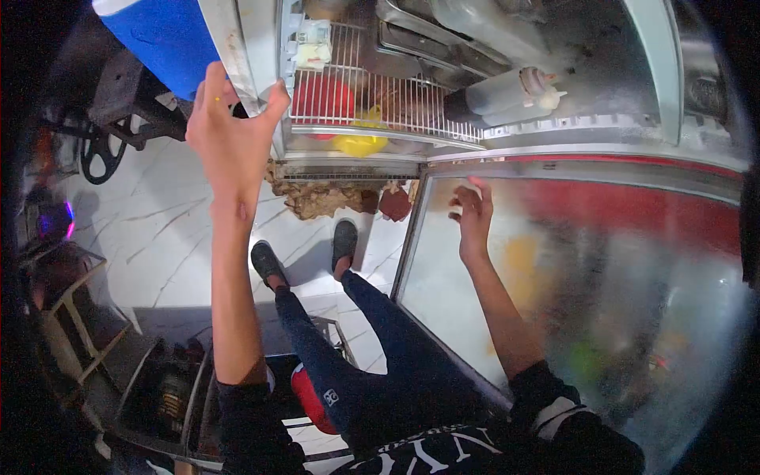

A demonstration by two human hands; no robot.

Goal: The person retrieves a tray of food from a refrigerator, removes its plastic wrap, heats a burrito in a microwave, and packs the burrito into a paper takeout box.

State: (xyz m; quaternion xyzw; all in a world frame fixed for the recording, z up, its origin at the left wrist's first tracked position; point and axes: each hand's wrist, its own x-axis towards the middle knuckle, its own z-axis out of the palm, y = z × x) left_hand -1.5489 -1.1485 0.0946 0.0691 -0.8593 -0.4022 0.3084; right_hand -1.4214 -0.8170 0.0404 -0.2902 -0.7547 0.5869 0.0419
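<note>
My left hand (229, 134) is raised at the left front edge of a fridge cabinet (257, 47). Its thumb and fingers are spread on either side of that edge, close to a blue panel (162, 47); whether it presses on the edge I cannot tell. In front of the fogged glass door (443, 269), which stands ajar to the right, is my right hand (473, 218). Its fingers are loosely bent and apart, with nothing seen in them. Inside the fridge a wire shelf (404, 103) sits over a red item (323, 96) and a yellow bag (360, 142).
A plastic bottle (514, 95) lies on its side on the shelf, near metal trays (435, 39). Brown, broken-looking matter (324, 198) shows below the fridge on the marbled floor (174, 229). Dark machinery with a handwheel (103, 154) and a rack (79, 332) stand at left.
</note>
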